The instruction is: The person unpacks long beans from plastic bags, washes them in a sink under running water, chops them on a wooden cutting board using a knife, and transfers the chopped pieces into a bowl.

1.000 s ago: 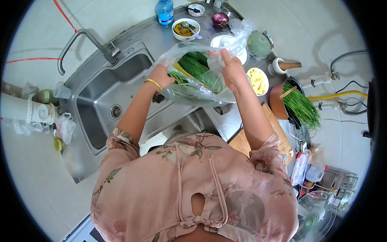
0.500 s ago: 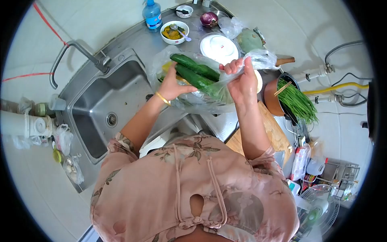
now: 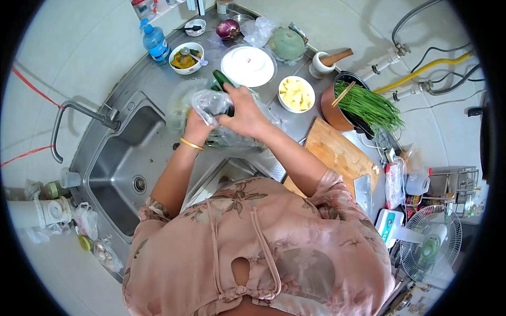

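A clear plastic bag (image 3: 211,101) is bunched up between my hands, beside the sink. The end of a green cucumber (image 3: 220,79) sticks out of it, and more dark green shows through the film. My left hand (image 3: 197,129), with a gold bangle at the wrist, is closed on the bag's near left side; film covers its fingertips. From the right, my right hand (image 3: 245,111) curls its fingers and thumb around the bunched film, against the cucumber. Below my hands, the rest of the bag spreads over the counter.
The steel sink (image 3: 100,181) lies to the left. Behind the bag stand a bowl of yellow food (image 3: 185,60) and a white lid (image 3: 247,66). To the right are a bowl of yellow chunks (image 3: 296,96), a cutting board (image 3: 337,152), a cleaver (image 3: 363,192) and a pot with green stalks (image 3: 337,113).
My right hand has come left and down from the bag's outstretched edge to beside my left hand. The bag is now gathered over the cucumbers, which show less. The view has shifted right.
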